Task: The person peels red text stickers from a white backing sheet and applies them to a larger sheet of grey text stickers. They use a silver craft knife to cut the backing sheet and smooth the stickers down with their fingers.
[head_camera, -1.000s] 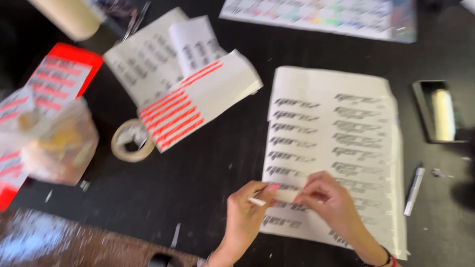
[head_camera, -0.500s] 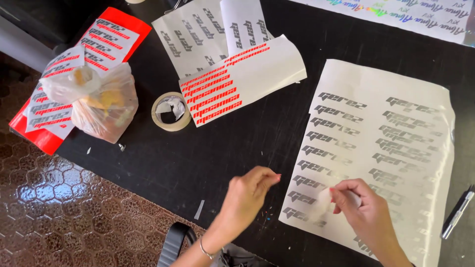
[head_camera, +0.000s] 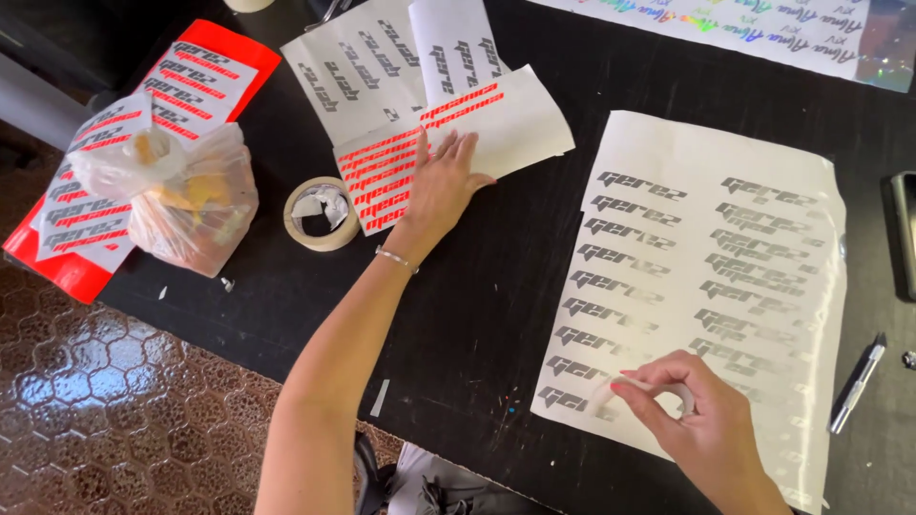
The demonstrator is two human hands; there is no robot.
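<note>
My left hand (head_camera: 441, 183) lies flat with fingers spread on a white sheet of red decals (head_camera: 458, 143) on the black table (head_camera: 496, 305). My right hand (head_camera: 682, 405) pinches a small pale strip of backing at the lower left corner of a large white sheet of silver-grey decals (head_camera: 711, 277). A roll of masking tape (head_camera: 322, 214) sits just left of my left hand.
A clear plastic bag (head_camera: 176, 191) with scraps rests on a red sheet of decals (head_camera: 143, 143) at the table's left edge. More white decal sheets (head_camera: 382, 57) lie at the back, a colourful sheet (head_camera: 754, 29) at top right. A pen (head_camera: 857, 381) lies right of the large sheet.
My left hand has left the large sheet and reached up and left onto the red decal sheet. My right hand stays at the large sheet's lower corner.
</note>
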